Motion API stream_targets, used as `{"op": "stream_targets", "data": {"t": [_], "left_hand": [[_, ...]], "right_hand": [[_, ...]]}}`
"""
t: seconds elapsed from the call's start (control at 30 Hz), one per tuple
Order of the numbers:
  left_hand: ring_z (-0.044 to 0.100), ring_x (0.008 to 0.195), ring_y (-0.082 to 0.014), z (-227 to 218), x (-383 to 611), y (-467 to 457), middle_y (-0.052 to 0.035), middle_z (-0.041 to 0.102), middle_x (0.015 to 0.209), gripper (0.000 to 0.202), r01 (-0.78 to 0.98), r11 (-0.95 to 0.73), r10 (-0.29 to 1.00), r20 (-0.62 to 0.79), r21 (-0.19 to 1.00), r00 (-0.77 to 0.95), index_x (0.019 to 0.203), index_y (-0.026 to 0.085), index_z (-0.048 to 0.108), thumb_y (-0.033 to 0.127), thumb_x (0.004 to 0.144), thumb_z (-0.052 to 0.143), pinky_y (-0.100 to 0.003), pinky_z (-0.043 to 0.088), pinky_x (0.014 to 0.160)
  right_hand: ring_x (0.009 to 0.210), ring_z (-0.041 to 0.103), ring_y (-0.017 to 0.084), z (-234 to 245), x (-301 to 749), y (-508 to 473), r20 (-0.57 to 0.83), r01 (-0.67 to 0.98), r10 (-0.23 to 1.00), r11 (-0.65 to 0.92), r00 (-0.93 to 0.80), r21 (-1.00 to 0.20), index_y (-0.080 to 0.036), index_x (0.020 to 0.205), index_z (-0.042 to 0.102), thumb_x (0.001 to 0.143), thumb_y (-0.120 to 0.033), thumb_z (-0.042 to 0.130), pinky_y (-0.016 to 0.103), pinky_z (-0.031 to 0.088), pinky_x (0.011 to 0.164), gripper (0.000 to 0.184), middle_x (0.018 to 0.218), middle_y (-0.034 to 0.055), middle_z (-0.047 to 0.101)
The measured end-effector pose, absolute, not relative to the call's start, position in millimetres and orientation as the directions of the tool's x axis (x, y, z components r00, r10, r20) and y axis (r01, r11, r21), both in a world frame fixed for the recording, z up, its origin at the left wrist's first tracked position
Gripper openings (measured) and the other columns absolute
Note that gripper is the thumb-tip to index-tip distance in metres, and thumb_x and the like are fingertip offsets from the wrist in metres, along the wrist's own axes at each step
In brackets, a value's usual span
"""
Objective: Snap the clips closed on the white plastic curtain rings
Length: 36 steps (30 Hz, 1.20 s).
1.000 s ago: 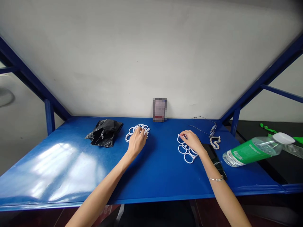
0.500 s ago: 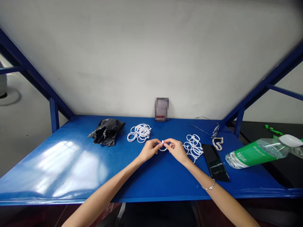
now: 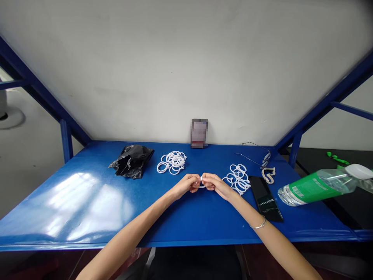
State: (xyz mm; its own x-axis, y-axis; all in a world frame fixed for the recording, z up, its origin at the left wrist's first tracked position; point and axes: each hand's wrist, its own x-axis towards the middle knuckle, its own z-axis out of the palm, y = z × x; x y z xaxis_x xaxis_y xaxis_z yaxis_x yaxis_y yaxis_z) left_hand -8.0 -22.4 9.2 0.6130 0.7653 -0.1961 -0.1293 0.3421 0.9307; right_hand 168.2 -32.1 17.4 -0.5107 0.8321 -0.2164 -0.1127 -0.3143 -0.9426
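Note:
Between my two hands, low over the blue table, is a white plastic curtain ring [image 3: 202,186] with a small clasp. My left hand [image 3: 187,184] pinches it from the left, fingers curled. On the other side my right hand [image 3: 215,182] is closed on the same clasp, its fingertips almost meeting the left ones. The fingers hide much of the ring. A pile of white rings [image 3: 174,161] lies beyond my left hand. More loose white rings [image 3: 238,178] are spread beside my right hand.
On the blue table [image 3: 116,225] lie a crumpled black plastic bag [image 3: 132,160], a dark phone [image 3: 265,200], eyeglasses [image 3: 265,160] and a pale looped band [image 3: 268,175]. A green-labelled bottle [image 3: 317,187] is at right. A blurred small card [image 3: 199,133] leans on the wall.
My fingers have curled tighter around the ring's clasp, both hands now closed more like fists. The rings and other things on the table have stayed put.

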Motion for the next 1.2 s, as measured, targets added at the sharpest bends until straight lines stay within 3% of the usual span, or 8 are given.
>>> {"op": "stream_targets", "data": {"t": [0.23,0.43,0.6,0.73,0.83,0.93,1.07,1.2], "left_hand": [[0.017,0.048,-0.0034,20.9,-9.4,-25.7,0.0086,0.024,0.051,0.038,-0.198,0.319,0.76,-0.125,0.927,0.638,0.056,0.018,0.035,0.041,0.073,0.061,-0.023,0.013,0.049],[0.021,0.049,-0.0047,28.5,-9.4,-27.5,0.0081,0.023,0.053,0.046,-0.29,0.312,0.785,-0.074,0.905,0.615,0.057,0.019,0.031,0.046,0.075,0.062,-0.024,0.017,0.051],[0.028,0.051,-0.0061,24.9,-14.0,-23.7,0.0064,0.031,0.056,0.046,-0.211,0.194,0.803,-0.031,0.958,0.595,0.059,0.018,0.037,0.052,0.078,0.061,-0.024,0.023,0.053],[0.035,0.055,-0.0087,26.4,-23.7,-18.7,0.004,0.041,0.058,0.041,0.109,-0.097,0.875,0.032,0.989,0.483,0.066,0.016,0.048,0.052,0.085,0.051,-0.024,0.025,0.055],[0.037,0.055,-0.0099,30.4,-32.4,-14.1,0.0028,0.044,0.06,0.034,0.389,-0.292,0.929,0.162,0.874,0.333,0.07,0.016,0.053,0.043,0.091,0.046,-0.024,0.025,0.056],[0.044,0.06,-0.0123,32.8,-41.7,-7.7,-0.0014,0.054,0.07,0.025,0.625,-0.379,0.924,0.313,0.683,0.219,0.073,0.017,0.056,0.031,0.092,0.047,-0.025,0.028,0.06],[0.053,0.07,-0.0176,32.2,-52.0,0.6,-0.0082,0.059,0.085,0.025,0.88,-0.279,0.931,0.333,0.385,0.15,0.08,0.016,0.062,0.025,0.095,0.043,-0.026,0.029,0.058],[0.06,0.079,-0.0199,32.1,-55.4,4.0,-0.0109,0.062,0.096,0.03,0.954,-0.199,0.945,0.301,0.225,0.126,0.09,0.015,0.065,0.026,0.097,0.038,-0.025,0.035,0.06]], "right_hand": [[0.052,0.023,0.006,16.9,160.8,-34.4,-0.184,-0.325,0.812,-0.415,-0.554,-0.85,-0.018,0.068,0.052,0.069,-0.041,0.08,0.023,0.02,0.05,0.036,0.058,-0.0067,0.039],[0.054,0.025,0.008,20.7,161.4,-33.8,-0.119,-0.457,0.864,-0.37,-0.489,-0.809,-0.021,0.067,0.051,0.064,-0.044,0.082,0.025,0.026,0.052,0.039,0.058,-0.0064,0.035],[0.058,0.035,0.009,21.2,167.8,-31.8,-0.1,-0.287,0.878,-0.258,-0.469,-0.923,-0.019,0.073,0.058,0.076,-0.045,0.073,0.027,0.034,0.06,0.03,0.067,-0.0027,0.047],[0.072,0.054,0.015,24.8,181.1,-24.8,0.03,0.114,0.941,0.072,-0.338,-0.991,-0.021,0.092,0.067,0.087,-0.044,0.056,0.032,0.042,0.071,0.026,0.093,0.0047,0.061],[0.086,0.059,0.02,29.8,200.3,-17.0,0.234,0.565,0.956,0.292,-0.176,-0.772,-0.024,0.099,0.067,0.091,-0.034,0.047,0.036,0.044,0.079,0.023,0.109,0.007,0.061],[0.097,0.057,0.028,34.3,225.0,-9.7,0.309,0.854,0.95,0.194,-0.041,-0.483,-0.021,0.097,0.066,0.091,-0.025,0.041,0.041,0.045,0.081,0.026,0.106,0.0107,0.064],[0.1,0.055,0.032,36.9,256.3,-3.5,0.262,0.974,0.959,-0.048,0.107,-0.222,-0.016,0.095,0.066,0.089,-0.016,0.04,0.043,0.044,0.079,0.027,0.102,0.0151,0.067],[0.101,0.055,0.032,38.7,279.8,-1.4,0.132,0.981,0.974,-0.173,0.183,-0.085,-0.014,0.091,0.068,0.087,-0.01,0.039,0.042,0.043,0.079,0.029,0.103,0.0169,0.068]]}}
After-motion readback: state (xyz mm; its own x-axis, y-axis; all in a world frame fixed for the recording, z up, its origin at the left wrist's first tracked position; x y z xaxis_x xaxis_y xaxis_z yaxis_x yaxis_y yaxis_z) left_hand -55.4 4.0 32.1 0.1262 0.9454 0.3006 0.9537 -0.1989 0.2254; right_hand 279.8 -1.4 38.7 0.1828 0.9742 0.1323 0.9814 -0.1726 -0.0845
